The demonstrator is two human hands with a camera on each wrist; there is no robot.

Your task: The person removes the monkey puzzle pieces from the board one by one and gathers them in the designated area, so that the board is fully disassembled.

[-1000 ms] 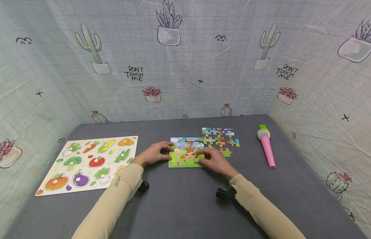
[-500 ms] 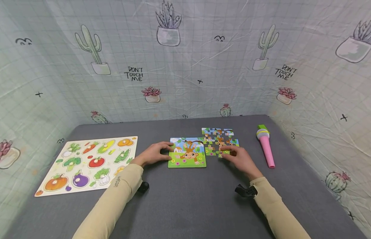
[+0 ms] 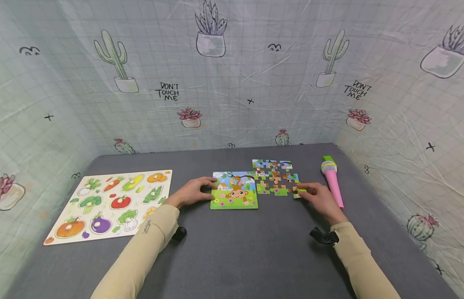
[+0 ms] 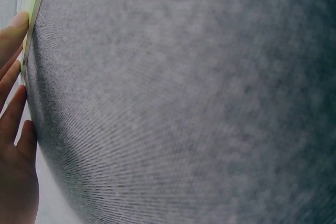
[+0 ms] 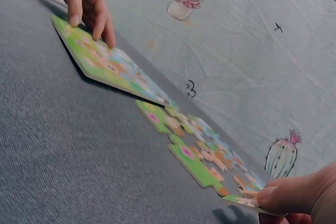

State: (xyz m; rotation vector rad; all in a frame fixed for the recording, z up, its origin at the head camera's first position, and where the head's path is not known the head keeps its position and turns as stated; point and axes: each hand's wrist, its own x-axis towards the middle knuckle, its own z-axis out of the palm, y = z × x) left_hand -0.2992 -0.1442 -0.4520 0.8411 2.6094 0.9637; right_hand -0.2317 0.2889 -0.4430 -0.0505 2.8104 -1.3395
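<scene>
A jigsaw board (image 3: 233, 192) with a monkey picture lies flat on the dark tabletop in the head view. My left hand (image 3: 195, 191) rests at its left edge, fingers and thumb fairly straight and touching the board. To the board's right lie several loose jigsaw pieces (image 3: 275, 178) in rows, with gaps between them. My right hand (image 3: 321, 200) pinches a green-edged jigsaw piece (image 3: 297, 193) between thumb and fingers, at the lower right end of those rows. In the right wrist view that pinched piece (image 5: 241, 201) is tilted, partly hidden by the thumb.
A pale wooden board (image 3: 108, 207) with vegetable pictures lies at the left. A pink toy microphone (image 3: 333, 185) lies right of the loose pieces, close to the right hand, with a green block (image 3: 329, 158) at its head. A patterned cloth (image 3: 224, 83) hangs behind the table.
My right hand has moved right, from the jigsaw board past the loose pieces, and a piece shows in its fingers at their lower right. The left hand has stayed at the board's edge.
</scene>
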